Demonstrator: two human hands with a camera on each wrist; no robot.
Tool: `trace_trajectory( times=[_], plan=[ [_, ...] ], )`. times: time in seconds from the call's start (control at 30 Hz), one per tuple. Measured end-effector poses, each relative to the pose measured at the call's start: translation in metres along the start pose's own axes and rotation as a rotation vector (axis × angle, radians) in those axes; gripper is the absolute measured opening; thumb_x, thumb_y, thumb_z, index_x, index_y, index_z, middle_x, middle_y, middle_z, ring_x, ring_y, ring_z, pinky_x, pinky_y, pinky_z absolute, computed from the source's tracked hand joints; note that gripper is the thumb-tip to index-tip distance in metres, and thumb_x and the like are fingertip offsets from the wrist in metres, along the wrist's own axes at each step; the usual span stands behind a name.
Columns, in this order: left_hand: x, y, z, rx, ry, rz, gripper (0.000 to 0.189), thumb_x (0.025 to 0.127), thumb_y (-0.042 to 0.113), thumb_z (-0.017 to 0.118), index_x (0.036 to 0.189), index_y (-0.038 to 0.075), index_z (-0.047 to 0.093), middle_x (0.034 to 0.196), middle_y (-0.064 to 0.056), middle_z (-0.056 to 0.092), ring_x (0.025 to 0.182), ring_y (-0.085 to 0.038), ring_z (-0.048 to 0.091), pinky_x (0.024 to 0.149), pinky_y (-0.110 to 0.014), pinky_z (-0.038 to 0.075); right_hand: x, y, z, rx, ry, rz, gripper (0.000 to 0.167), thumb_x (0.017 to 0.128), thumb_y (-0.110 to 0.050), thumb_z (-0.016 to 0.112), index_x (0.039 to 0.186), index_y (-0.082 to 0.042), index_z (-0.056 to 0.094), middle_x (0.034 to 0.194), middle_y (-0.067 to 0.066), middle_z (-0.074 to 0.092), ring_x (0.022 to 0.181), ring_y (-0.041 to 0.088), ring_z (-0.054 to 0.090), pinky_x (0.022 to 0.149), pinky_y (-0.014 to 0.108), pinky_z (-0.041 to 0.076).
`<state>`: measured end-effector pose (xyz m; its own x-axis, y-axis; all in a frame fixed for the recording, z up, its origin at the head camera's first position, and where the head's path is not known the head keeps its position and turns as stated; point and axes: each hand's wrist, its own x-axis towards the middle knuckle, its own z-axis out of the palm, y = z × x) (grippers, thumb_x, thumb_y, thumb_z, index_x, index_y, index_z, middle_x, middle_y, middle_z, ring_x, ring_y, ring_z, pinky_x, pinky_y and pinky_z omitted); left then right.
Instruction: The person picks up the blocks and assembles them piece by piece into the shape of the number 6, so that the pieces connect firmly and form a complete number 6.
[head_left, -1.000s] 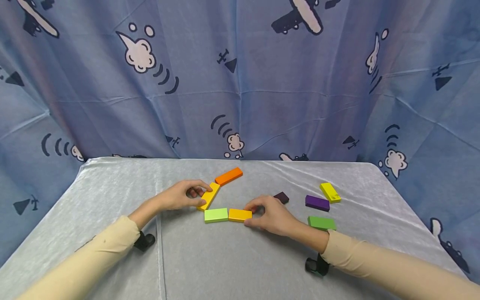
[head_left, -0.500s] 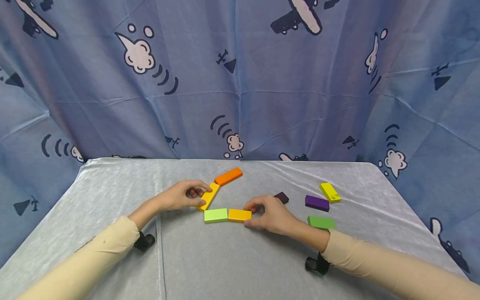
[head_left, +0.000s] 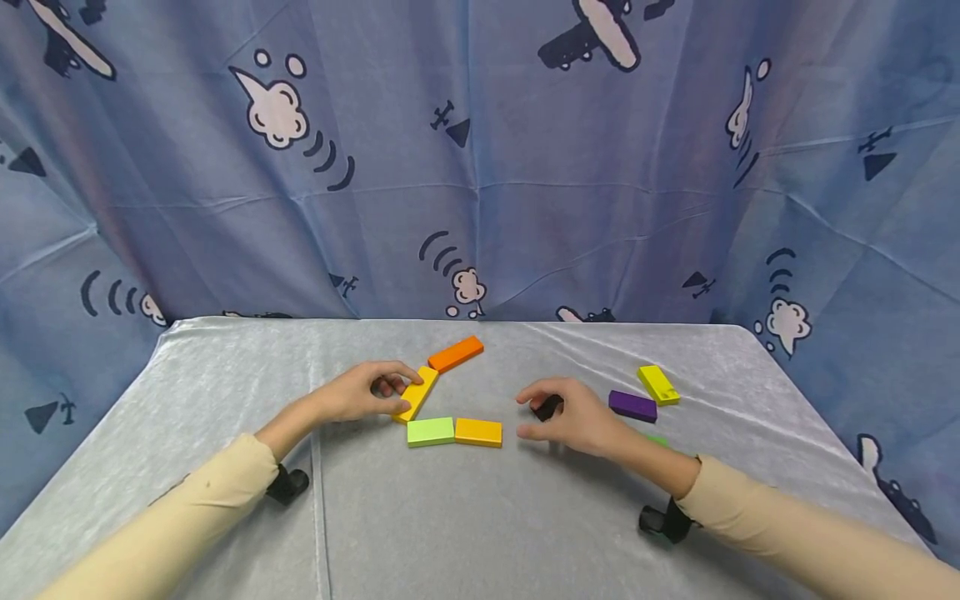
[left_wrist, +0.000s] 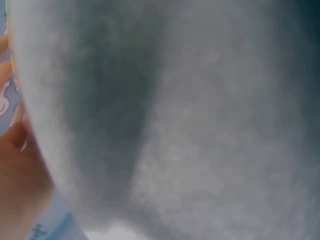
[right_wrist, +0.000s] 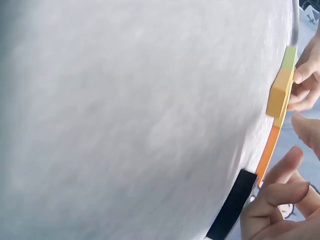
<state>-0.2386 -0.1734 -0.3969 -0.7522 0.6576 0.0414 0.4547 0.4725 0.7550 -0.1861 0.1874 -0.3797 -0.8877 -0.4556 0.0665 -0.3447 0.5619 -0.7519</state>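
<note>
My left hand (head_left: 369, 390) pinches a slanted yellow block (head_left: 417, 395) between thumb and fingertips as it lies on the cloth. An orange block (head_left: 456, 354) meets its far end. Just in front lies a light green block (head_left: 431, 432), end to end with an amber block (head_left: 478, 432). My right hand (head_left: 581, 419) hovers right of the amber block, fingers loosely bent and holding nothing. Behind it a dark block (head_left: 549, 407) shows partly through the finger gap; the right wrist view shows this dark block (right_wrist: 232, 205) more fully. In the left wrist view, only part of the left hand (left_wrist: 22, 175) appears.
To the right lie a purple block (head_left: 632, 406) and a bright yellow block (head_left: 658, 385). A green block (head_left: 657, 440) is mostly hidden by the right wrist. Grey cloth covers the table (head_left: 420, 525); a patterned blue curtain (head_left: 480, 167) hangs behind.
My right hand has let go of the amber block and drawn back to the right, now covering most of the green block. The left hand stays on the slanted yellow block.
</note>
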Motion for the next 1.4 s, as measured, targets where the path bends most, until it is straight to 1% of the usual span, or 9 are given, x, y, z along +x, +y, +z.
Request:
trace_trajectory(
  times=[0.1, 0.17, 0.27, 0.4, 0.5, 0.73, 1.0, 1.2, 1.4],
  plan=[
    [0.000, 0.000, 0.000, 0.000, -0.002, 0.000, 0.037, 0.096, 0.013, 0.073, 0.130, 0.002, 0.065, 0.111, -0.009, 0.066, 0.095, -0.022, 0.059, 0.086, -0.041, 0.050, -0.003, 0.001, -0.005, 0.002, 0.009, 0.005, 0.039, 0.081, -0.021, 0.088, 0.112, -0.002, 0.074, 0.100, 0.009, 0.066, 0.083, 0.025, 0.060, 0.066, 0.028, 0.049],
    [0.000, 0.000, 0.000, 0.000, -0.004, 0.000, 0.037, 0.096, 0.013, 0.073, 0.130, 0.002, 0.065, 0.111, -0.010, 0.066, 0.095, -0.022, 0.059, 0.086, -0.042, 0.050, -0.004, 0.003, -0.008, 0.000, 0.012, 0.016, 0.039, 0.082, -0.022, 0.088, 0.113, -0.002, 0.074, 0.102, 0.009, 0.066, 0.084, 0.025, 0.059, 0.067, 0.028, 0.049],
    [-0.001, 0.000, 0.000, 0.000, -0.004, -0.005, 0.037, 0.096, 0.013, 0.073, 0.130, 0.002, 0.065, 0.112, -0.010, 0.066, 0.095, -0.023, 0.059, 0.086, -0.042, 0.050, -0.006, 0.005, -0.013, 0.006, 0.019, 0.041, 0.040, 0.082, -0.023, 0.088, 0.114, -0.003, 0.074, 0.103, 0.009, 0.065, 0.076, 0.023, 0.057, 0.062, 0.028, 0.048],
    [0.000, 0.001, 0.000, 0.002, -0.001, -0.011, 0.037, 0.096, 0.014, 0.073, 0.130, 0.003, 0.065, 0.112, -0.009, 0.066, 0.096, -0.022, 0.059, 0.086, -0.041, 0.050, -0.007, 0.010, -0.021, 0.011, 0.038, 0.044, 0.043, 0.083, -0.024, 0.088, 0.116, -0.003, 0.073, 0.104, 0.012, 0.064, 0.060, 0.019, 0.050, 0.054, 0.028, 0.043],
    [0.000, 0.001, -0.001, 0.003, 0.003, -0.013, 0.036, 0.096, 0.014, 0.073, 0.130, 0.004, 0.066, 0.111, -0.008, 0.066, 0.095, -0.022, 0.059, 0.086, -0.041, 0.050, -0.009, 0.015, -0.025, -0.003, 0.062, 0.034, 0.045, 0.082, -0.025, 0.088, 0.117, -0.002, 0.073, 0.104, 0.012, 0.064, 0.056, 0.019, 0.047, 0.052, 0.027, 0.042],
    [0.000, 0.002, -0.001, -0.001, -0.001, -0.015, 0.036, 0.095, 0.013, 0.073, 0.130, 0.004, 0.066, 0.111, -0.008, 0.066, 0.095, -0.022, 0.060, 0.086, -0.041, 0.050, -0.015, 0.024, -0.029, -0.046, 0.128, 0.044, 0.049, 0.082, -0.028, 0.088, 0.119, -0.001, 0.071, 0.104, 0.011, 0.066, 0.080, 0.027, 0.056, 0.062, 0.029, 0.046],
    [-0.001, 0.001, -0.001, -0.007, -0.006, -0.017, 0.037, 0.096, 0.014, 0.073, 0.130, 0.003, 0.065, 0.112, -0.009, 0.066, 0.095, -0.023, 0.059, 0.086, -0.041, 0.050, -0.022, 0.025, -0.029, -0.061, 0.160, 0.069, 0.057, 0.081, -0.035, 0.088, 0.123, -0.002, 0.068, 0.097, 0.012, 0.061, 0.059, 0.018, 0.050, 0.058, 0.029, 0.045],
    [-0.001, 0.001, -0.001, 0.000, -0.003, -0.008, 0.036, 0.096, 0.015, 0.073, 0.130, 0.004, 0.066, 0.112, -0.009, 0.066, 0.096, -0.022, 0.060, 0.087, -0.041, 0.050, -0.024, 0.029, -0.033, -0.075, 0.191, 0.076, 0.056, 0.081, -0.035, 0.088, 0.123, -0.004, 0.069, 0.093, 0.009, 0.060, 0.062, 0.020, 0.051, 0.057, 0.029, 0.045],
    [0.000, 0.000, 0.000, 0.009, 0.004, -0.008, 0.035, 0.096, 0.016, 0.073, 0.129, 0.006, 0.066, 0.111, -0.008, 0.066, 0.096, -0.022, 0.060, 0.086, -0.039, 0.050, -0.025, 0.036, -0.045, -0.002, 0.185, 0.087, 0.054, 0.082, -0.029, 0.088, 0.124, -0.002, 0.068, 0.094, 0.014, 0.057, 0.059, 0.018, 0.050, 0.053, 0.028, 0.044]
  ],
)
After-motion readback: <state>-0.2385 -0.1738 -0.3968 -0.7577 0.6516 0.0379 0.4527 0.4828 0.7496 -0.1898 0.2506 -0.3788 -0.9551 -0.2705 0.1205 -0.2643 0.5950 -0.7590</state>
